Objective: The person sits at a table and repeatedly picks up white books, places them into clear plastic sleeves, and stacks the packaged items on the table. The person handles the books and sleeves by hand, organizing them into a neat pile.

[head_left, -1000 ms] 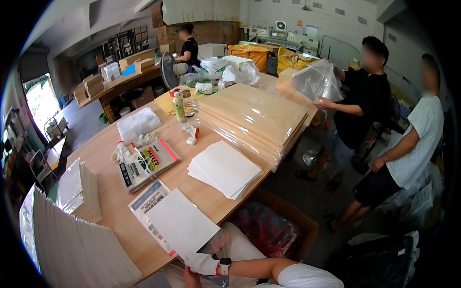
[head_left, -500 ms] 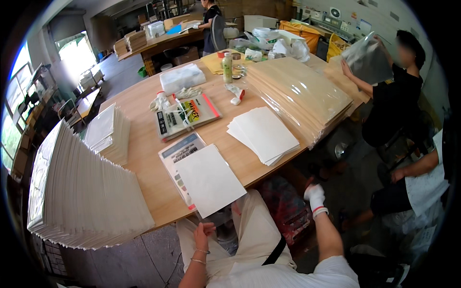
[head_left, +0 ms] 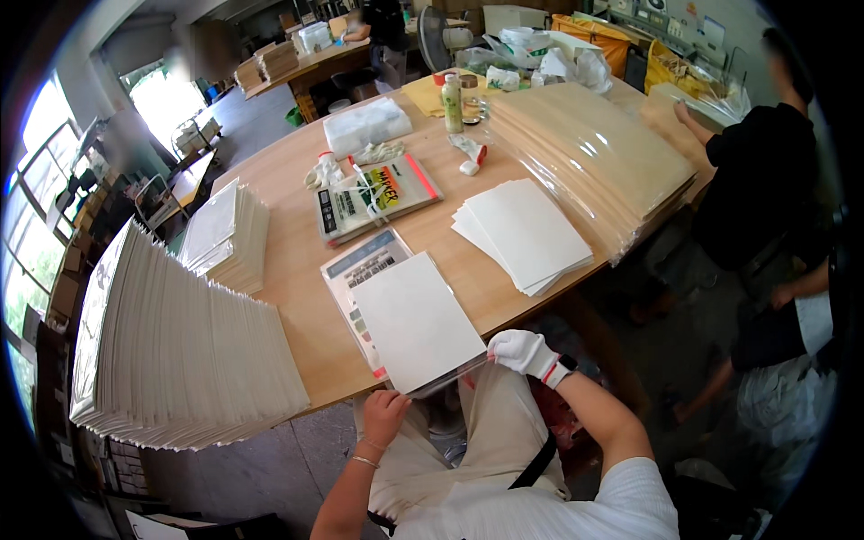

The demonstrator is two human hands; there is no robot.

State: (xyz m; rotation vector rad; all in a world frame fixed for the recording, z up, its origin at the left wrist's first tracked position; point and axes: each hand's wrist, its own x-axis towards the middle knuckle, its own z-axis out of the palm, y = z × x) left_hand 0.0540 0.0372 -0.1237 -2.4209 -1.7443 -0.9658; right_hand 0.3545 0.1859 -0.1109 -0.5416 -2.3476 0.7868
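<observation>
A white sheet [head_left: 418, 324] lies at the table's near edge, partly over a printed pack with a colour chart [head_left: 364, 263]. Clear plastic, like a sleeve [head_left: 448, 378], shows along the sheet's near edge and overhangs the table. My left hand [head_left: 385, 416], bare, is closed at the plastic's left corner. My right hand [head_left: 524, 353], in a white glove, pinches its right corner. To the right lies a small fanned stack of white sheets [head_left: 526, 236]. Beyond the sheet sits a packet of marker paper [head_left: 382, 200].
A tall leaning stack of white packs [head_left: 189, 351] stands at left, a smaller stack [head_left: 229, 236] behind it. Film-wrapped tan boards [head_left: 585, 162] lie at right. Farther back are gloves [head_left: 373, 153], a bottle [head_left: 452, 103] and plastic bags [head_left: 531, 58]. A co-worker [head_left: 756, 180] stands at right.
My gloved right hand has come up from beside my leg to the plastic's right corner. My left hand has closed at the left corner. The co-worker at right has lowered a clear bag.
</observation>
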